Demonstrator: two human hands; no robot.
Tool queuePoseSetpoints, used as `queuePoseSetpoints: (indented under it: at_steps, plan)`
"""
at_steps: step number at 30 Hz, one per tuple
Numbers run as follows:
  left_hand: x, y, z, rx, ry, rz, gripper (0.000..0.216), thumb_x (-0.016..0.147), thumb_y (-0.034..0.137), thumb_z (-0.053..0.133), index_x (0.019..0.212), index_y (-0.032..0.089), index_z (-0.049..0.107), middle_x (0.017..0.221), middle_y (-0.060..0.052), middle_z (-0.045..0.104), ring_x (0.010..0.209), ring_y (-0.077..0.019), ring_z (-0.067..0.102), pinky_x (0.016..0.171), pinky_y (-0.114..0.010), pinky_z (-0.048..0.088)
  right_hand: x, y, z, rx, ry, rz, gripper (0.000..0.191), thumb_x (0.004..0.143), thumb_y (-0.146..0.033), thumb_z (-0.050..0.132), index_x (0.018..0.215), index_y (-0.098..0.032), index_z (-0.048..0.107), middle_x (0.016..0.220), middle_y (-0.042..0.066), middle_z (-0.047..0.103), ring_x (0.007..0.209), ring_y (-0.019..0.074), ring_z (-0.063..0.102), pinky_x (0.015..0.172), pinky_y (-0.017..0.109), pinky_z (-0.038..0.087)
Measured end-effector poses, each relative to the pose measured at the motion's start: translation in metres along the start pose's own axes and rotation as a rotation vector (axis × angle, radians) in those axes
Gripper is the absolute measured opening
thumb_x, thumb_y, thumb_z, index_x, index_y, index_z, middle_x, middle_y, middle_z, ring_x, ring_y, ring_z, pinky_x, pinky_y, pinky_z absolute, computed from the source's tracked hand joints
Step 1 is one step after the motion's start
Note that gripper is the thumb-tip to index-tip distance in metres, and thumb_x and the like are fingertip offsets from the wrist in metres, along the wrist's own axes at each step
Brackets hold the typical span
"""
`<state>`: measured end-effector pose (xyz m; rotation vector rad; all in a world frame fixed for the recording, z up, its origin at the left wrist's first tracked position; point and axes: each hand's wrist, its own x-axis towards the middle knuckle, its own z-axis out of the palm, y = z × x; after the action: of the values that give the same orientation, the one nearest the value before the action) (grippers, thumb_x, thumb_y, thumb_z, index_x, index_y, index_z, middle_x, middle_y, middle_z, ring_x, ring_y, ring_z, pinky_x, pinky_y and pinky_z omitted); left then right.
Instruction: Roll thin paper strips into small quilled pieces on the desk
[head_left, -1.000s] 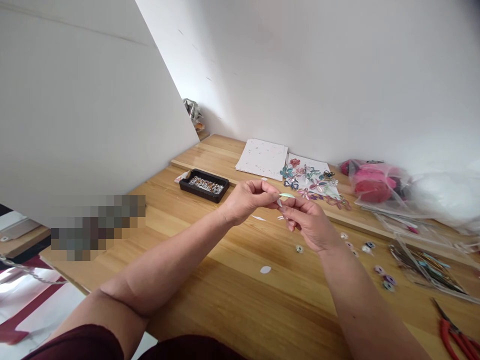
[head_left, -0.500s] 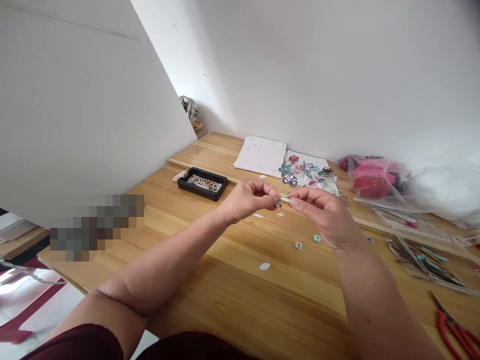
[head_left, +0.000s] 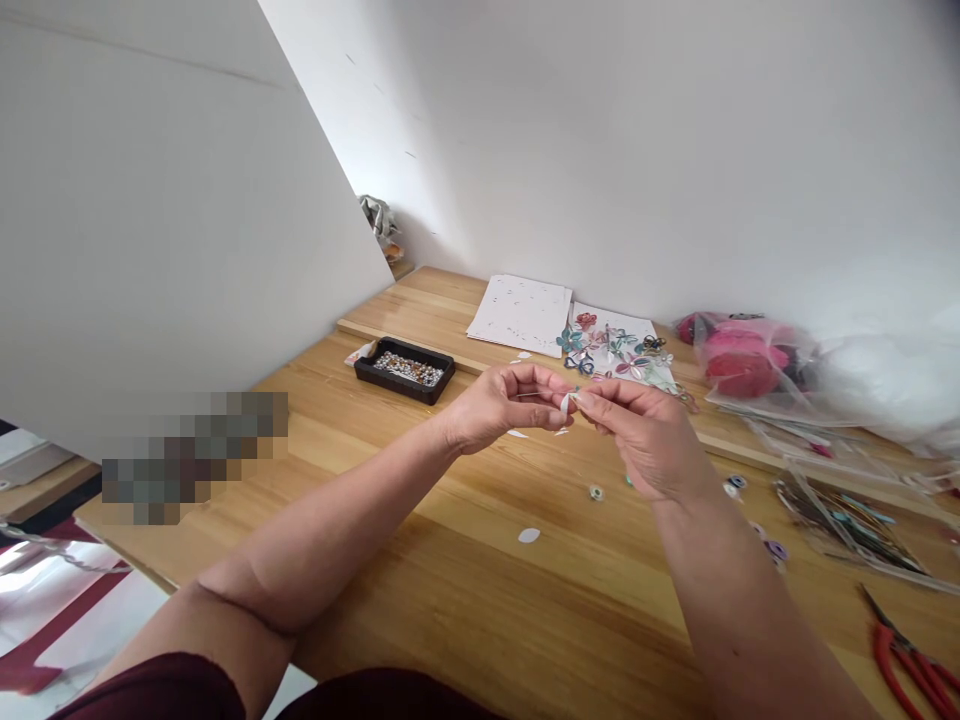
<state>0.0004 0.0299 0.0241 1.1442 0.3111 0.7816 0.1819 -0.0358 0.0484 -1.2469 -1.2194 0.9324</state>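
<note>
The left hand [head_left: 495,405] and the right hand [head_left: 649,440] both pinch a tiny pale paper bit [head_left: 568,402] in their fingers just above the tabletop [head_left: 465,590], and it looks light, thin and easy to bend, so a soft hold at its 2 ends seems best, with open wood below.

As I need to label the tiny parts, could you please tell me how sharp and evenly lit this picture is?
Head view: soft, even daylight, no hard shadows on the table; left hand, right hand and the small pale piece pinched between them look slightly soft; the plastic bags at right are washed out; a pixelated block masks the left.
</note>
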Motion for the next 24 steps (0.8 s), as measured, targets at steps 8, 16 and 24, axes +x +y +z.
queuePoseSetpoints:
  at_steps: [8,16,24]
  plan:
    - [0.005,-0.016,0.005,-0.144,0.073,-0.089,0.042,0.061,0.021,0.095,0.094,0.009,0.071,0.082,-0.006,0.072,0.072,-0.0129,0.070,0.072,-0.025,0.053,-0.001,0.005,0.012,0.175,0.106,0.027,0.019,0.063,-0.033,0.086,0.068,-0.019,0.074,0.066,0.001,0.063,0.062,0.0112,0.048,0.059,0.028,0.038]
    - [0.003,-0.029,0.015,-0.267,0.107,-0.165,0.040,0.061,0.017,0.095,0.091,0.011,0.069,0.079,-0.002,0.070,0.069,-0.0098,0.068,0.062,-0.018,0.049,0.000,0.007,0.013,0.167,0.221,-0.038,0.016,0.065,-0.032,0.084,0.071,-0.020,0.074,0.066,0.001,0.066,0.060,0.0112,0.052,0.061,0.028,0.046]
    - [-0.003,-0.040,0.033,-0.460,0.166,-0.278,0.021,0.072,0.006,0.083,0.087,0.010,0.069,0.074,-0.001,0.067,0.064,-0.0088,0.068,0.060,-0.015,0.053,0.003,0.022,0.007,-0.103,0.326,-0.191,0.017,0.077,-0.037,0.079,0.081,-0.020,0.076,0.078,0.004,0.074,0.069,0.0167,0.063,0.067,0.031,0.051]
